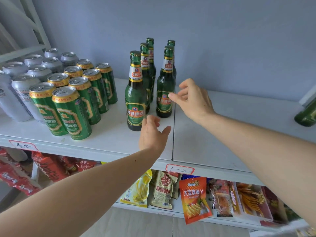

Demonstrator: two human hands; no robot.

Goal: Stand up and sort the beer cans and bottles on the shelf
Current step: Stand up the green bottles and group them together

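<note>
1. Landmark: front bottle [136, 93], upright on shelf [213, 134]
2. Left hand [152, 132] just right of its base, fingers loose, holding nothing
3. Right hand [191, 98] beyond, relaxed, empty
4. Green cans [71, 110] left of it

Single head-worn wide-angle view, looking forward and down from close range onto the white shelf [109, 139] against the wall.
</note>
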